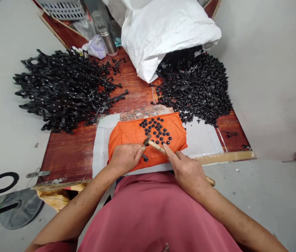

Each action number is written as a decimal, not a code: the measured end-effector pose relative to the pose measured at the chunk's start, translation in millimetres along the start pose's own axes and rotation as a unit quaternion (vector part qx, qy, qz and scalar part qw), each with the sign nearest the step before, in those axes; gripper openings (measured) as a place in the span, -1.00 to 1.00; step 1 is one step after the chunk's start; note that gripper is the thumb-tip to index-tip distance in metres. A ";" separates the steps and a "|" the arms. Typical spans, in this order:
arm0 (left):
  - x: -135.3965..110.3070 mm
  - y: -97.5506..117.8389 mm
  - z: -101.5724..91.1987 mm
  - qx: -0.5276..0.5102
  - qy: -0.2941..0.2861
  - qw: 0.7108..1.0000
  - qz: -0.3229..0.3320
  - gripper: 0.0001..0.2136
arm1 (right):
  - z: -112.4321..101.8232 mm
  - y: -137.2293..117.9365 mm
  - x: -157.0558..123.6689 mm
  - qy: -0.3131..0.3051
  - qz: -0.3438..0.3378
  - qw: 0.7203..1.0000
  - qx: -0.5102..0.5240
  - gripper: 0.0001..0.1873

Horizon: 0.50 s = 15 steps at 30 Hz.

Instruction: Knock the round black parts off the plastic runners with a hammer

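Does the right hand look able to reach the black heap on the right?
Probably: the near side of the heap looks open, but the right hand holds a hammer and the bag overhangs the back.

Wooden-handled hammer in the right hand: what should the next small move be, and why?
Probably one light tap with the wooden-handled hammer: the right hand grips its handle, its head is close to the thin dark rod pinched in the left hand, and the rod's lower end is at a small round black piece on the orange cloth. Whether head and rod touch is unclear.
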<state>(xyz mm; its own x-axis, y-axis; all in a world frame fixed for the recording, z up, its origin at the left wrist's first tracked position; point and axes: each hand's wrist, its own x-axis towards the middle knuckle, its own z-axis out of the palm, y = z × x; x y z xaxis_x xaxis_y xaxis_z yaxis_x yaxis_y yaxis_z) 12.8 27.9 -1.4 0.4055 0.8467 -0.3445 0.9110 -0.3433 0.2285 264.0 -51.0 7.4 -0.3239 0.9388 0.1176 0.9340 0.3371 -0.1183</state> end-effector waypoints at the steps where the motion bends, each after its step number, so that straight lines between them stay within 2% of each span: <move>1: -0.5 0.3 -0.2 0.003 -0.002 1.000 -0.002 -0.59 | 1.1 0.2 -0.4 -0.025 0.002 1.000 0.002 -0.31; 3: -0.9 1.1 -0.6 0.006 -0.008 1.000 -0.007 -0.59 | 1.2 1.4 -1.3 -0.041 0.010 0.999 0.025 -0.32; 6: -0.4 2.3 -1.2 0.006 -0.015 1.000 -0.018 -0.58 | -1.0 2.9 -2.4 0.012 0.027 0.998 0.061 -0.36; 8: -0.1 2.9 -1.2 0.003 -0.016 1.000 -0.022 -0.58 | -0.9 2.1 -1.9 0.025 0.032 0.998 0.048 -0.35; 12: -0.2 2.9 0.1 -0.014 -0.011 1.000 -0.018 -0.59 | 1.2 0.7 2.1 -0.049 0.015 0.999 0.009 -0.31; 15: 0.1 2.7 2.0 -0.026 -0.004 0.999 -0.018 -0.59 | -0.8 1.6 3.7 -0.036 0.017 0.999 0.016 -0.33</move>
<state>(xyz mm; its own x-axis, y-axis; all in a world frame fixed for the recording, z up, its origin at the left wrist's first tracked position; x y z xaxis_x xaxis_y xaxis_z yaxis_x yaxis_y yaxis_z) 15.4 26.3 -2.6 0.3733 0.8550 -0.3601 0.9199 -0.2910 0.2628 264.4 -47.0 8.4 -0.3034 0.9520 0.0411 0.9397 0.3061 -0.1527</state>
